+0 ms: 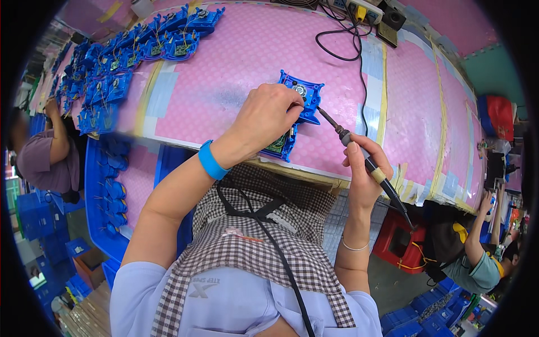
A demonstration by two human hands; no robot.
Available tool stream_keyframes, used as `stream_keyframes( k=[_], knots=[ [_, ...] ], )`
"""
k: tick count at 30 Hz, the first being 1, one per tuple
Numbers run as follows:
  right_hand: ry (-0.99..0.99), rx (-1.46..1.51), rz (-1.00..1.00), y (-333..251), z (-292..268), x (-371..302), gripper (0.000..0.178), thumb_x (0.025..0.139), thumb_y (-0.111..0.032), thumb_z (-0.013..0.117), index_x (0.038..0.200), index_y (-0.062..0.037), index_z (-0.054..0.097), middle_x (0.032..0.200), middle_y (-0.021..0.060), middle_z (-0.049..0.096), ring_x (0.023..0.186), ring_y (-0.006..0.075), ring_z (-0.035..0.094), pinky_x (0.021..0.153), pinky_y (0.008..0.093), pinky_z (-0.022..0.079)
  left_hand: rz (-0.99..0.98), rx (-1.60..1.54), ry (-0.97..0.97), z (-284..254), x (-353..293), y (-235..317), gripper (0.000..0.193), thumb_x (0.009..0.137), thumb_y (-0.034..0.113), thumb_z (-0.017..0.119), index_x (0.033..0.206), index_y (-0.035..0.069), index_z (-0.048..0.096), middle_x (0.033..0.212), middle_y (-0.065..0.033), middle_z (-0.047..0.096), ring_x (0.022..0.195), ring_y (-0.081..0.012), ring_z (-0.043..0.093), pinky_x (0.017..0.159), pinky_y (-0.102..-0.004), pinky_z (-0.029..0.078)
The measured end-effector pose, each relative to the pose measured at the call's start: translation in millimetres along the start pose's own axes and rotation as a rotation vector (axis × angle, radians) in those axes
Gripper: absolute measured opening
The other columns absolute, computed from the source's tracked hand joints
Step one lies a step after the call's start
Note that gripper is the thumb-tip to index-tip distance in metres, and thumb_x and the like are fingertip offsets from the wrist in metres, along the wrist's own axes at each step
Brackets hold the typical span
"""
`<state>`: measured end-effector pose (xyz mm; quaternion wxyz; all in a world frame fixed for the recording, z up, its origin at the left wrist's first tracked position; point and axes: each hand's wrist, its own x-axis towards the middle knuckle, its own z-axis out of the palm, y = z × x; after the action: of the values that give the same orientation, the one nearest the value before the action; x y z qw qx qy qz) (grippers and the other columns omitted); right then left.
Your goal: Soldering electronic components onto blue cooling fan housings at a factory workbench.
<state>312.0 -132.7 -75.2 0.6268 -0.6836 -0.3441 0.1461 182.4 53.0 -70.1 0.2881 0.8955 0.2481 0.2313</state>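
Observation:
A blue plastic housing (315,88) lies on the pink-covered bench, with a round metal speaker-like part (300,90) set in it. Just nearer to me is a second blue shell with a green circuit board (278,146) and thin wires, partly behind my left wrist. My left hand (265,115) rests over the housing, its thumb and fingers closed in a pinch; what they hold is hidden. In my right hand (366,168) is a soldering iron (345,136), held like a pen. Its tip points at the housing's right edge; whether it touches cannot be made out.
Rows of blue housings with boards (163,45) fill the bench's far left. A blue tray (100,224) of blue parts sits below. Black cables (359,56) run from a power strip (365,11). A red box (396,238) stands lower right. Other people work at both sides.

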Motion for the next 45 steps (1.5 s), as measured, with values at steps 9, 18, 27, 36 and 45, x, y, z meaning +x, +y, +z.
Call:
stream_keyframes(
  k=[9, 18, 27, 36, 45],
  knots=[
    [0.019, 0.016, 0.000, 2.5, 0.4, -1.9, 0.015, 0.087, -0.005, 0.071, 0.101, 0.0020, 0.072, 0.082, 0.0046, 0.069, 0.062, 0.0057, 0.058, 0.054, 0.0189, 0.042, 0.003, 0.034, -0.008, -0.4, 1.7, 2.8, 0.015, 0.080, 0.014, 0.068, 0.087, 0.002, 0.074, 0.080, -0.0159, 0.069, 0.074, -0.0322, 0.067, 0.068, -0.0415, 0.052],
    [0.035, 0.077, 0.023, -2.9, 2.4, -2.2, 0.018, 0.088, -0.005, 0.070, 0.104, 0.0035, 0.070, 0.084, 0.0063, 0.069, 0.064, 0.0078, 0.060, 0.058, 0.0208, 0.048, 0.019, 0.048, 0.013, -1.0, 1.9, 4.4, 0.014, 0.082, 0.012, 0.069, 0.089, 0.002, 0.074, 0.081, -0.0142, 0.070, 0.073, -0.0277, 0.068, 0.066, -0.0375, 0.052],
    [0.024, 0.137, -0.016, -0.7, 5.1, 1.7, 0.025, 0.089, -0.005, 0.067, 0.112, 0.0068, 0.066, 0.088, 0.0133, 0.069, 0.070, 0.0144, 0.063, 0.066, 0.0262, 0.051, -0.192, -0.245, 0.404, -40.4, -15.7, -2.5, 0.015, 0.082, 0.009, 0.076, 0.093, 0.000, 0.070, 0.084, -0.0058, 0.071, 0.072, -0.0108, 0.062, 0.062, -0.0247, 0.046],
    [0.001, 0.112, -0.008, -1.0, 12.7, 0.4, 0.018, 0.086, -0.002, 0.070, 0.103, 0.0027, 0.071, 0.085, 0.0067, 0.068, 0.068, 0.0097, 0.061, 0.060, 0.0226, 0.045, -0.084, -0.208, 0.309, -15.9, -21.6, -5.6, 0.013, 0.079, 0.010, 0.074, 0.088, 0.001, 0.071, 0.082, -0.0147, 0.070, 0.076, -0.0275, 0.070, 0.066, -0.0367, 0.053],
    [-0.047, 0.010, -0.011, 3.3, 27.3, 6.1, 0.015, 0.084, -0.004, 0.073, 0.098, 0.0022, 0.073, 0.081, 0.0085, 0.070, 0.069, 0.0115, 0.061, 0.062, 0.0240, 0.045, -0.058, 0.007, 0.173, -2.8, -6.2, -8.3, 0.012, 0.079, 0.008, 0.072, 0.089, 0.001, 0.074, 0.080, -0.0133, 0.070, 0.071, -0.0262, 0.067, 0.064, -0.0359, 0.051]
  ],
)
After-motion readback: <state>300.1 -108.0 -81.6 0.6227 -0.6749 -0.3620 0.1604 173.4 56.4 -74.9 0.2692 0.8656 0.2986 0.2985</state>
